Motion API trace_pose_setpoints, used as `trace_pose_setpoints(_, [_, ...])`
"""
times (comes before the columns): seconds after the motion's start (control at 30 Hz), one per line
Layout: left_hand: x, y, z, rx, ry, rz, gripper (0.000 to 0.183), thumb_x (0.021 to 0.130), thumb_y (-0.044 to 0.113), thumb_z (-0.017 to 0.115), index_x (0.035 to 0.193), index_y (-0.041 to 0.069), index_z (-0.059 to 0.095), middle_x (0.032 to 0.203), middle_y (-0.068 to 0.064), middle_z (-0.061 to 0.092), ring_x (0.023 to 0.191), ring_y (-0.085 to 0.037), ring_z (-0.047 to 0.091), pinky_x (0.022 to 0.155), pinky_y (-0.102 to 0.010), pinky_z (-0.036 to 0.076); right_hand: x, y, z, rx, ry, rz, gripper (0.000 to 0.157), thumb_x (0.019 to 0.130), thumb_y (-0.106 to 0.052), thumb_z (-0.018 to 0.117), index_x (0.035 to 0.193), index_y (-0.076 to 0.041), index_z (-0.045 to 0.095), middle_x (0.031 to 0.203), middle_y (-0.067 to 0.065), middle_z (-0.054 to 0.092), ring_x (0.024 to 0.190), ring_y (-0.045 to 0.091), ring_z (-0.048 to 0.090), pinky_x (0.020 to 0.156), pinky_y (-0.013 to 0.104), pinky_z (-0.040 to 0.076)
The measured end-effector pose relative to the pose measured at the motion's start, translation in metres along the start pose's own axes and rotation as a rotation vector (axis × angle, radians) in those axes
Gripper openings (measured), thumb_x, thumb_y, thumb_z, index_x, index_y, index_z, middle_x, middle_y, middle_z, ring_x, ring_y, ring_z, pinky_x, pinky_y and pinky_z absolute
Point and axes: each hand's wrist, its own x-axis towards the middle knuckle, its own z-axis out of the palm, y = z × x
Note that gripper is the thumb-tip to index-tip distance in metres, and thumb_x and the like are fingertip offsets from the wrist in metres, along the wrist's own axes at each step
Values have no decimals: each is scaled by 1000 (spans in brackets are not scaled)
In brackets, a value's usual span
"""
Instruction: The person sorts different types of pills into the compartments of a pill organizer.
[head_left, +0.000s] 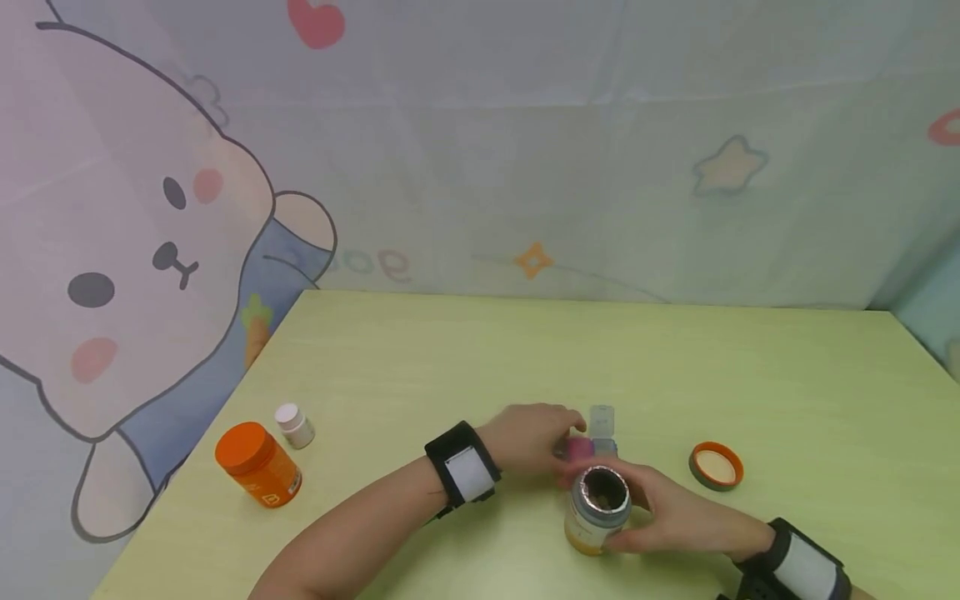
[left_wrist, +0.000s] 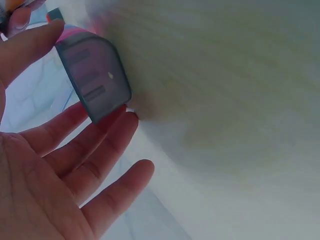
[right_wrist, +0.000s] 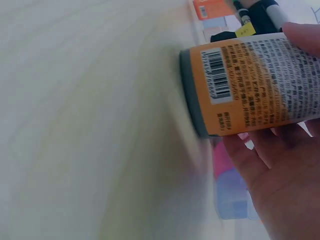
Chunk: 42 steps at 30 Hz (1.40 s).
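My left hand [head_left: 528, 437] holds a small pill organizer [head_left: 580, 449] between thumb and fingertips, one at each end in the left wrist view. The organizer has pink and blue compartments, and a translucent lid [head_left: 602, 421] stands raised at its far side. A grey end compartment [left_wrist: 95, 75] faces the left wrist camera. Just in front of it, my right hand [head_left: 667, 507] grips an uncapped jar [head_left: 597, 510] with torn foil round its mouth. The jar is tilted slightly off the table, and its orange-and-white label [right_wrist: 250, 85] carries a barcode.
An orange-rimmed jar lid [head_left: 716, 466] lies inside-up to the right. Over on the left stand an orange capped bottle [head_left: 258, 464] and a small white bottle [head_left: 295, 426]. A printed cloth [head_left: 480, 167] hangs behind the yellow-green table [head_left: 450, 358].
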Motion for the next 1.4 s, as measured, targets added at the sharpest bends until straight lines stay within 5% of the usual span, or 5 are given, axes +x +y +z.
trace_pose_setpoints(0.3, [0, 7, -1, 29, 48, 13, 37, 77, 41, 67, 105, 18, 59, 84, 13, 53, 73, 1, 46, 61, -13, 35, -7, -7, -2, -104, 179, 142, 56, 79, -10, 67, 129, -9, 42, 119, 7, 53, 107, 17, 50, 86, 34, 41])
trace_pose_setpoints(0.57, [2, 7, 5, 37, 74, 20, 43, 74, 43, 70, 106, 16, 60, 83, 13, 54, 71, 2, 46, 59, -13, 34, -16, -31, -38, -240, 321, 244, 50, 83, -8, 61, 126, -7, 37, 109, 15, 50, 91, 14, 53, 69, 35, 48])
trace_pose_setpoints(0.93, [-5, 2, 7, 31, 90, 5, 44, 74, 43, 70, 107, 16, 60, 85, 12, 56, 71, 2, 46, 58, -13, 34, -8, -22, -76, -833, 119, 318, 51, 78, -50, 63, 119, -28, 42, 88, -13, 52, 69, 2, 50, 58, 24, 43])
trace_pose_setpoints(1.13, [-4, 3, 6, 37, 90, 9, 45, 74, 43, 70, 109, 16, 60, 87, 12, 56, 72, 1, 46, 60, -13, 35, -5, -14, -75, -1161, 36, 224, 58, 73, -43, 68, 120, -16, 47, 90, -12, 49, 70, 2, 46, 58, 25, 42])
trace_pose_setpoints(1.4, [-4, 7, 0, 19, 64, -6, 46, 74, 41, 70, 110, 15, 60, 87, 11, 56, 73, 0, 47, 61, -14, 35, -1, -15, -72, -1356, 0, 91, 61, 68, -42, 72, 118, -15, 50, 86, -7, 46, 71, 8, 46, 61, 30, 43])
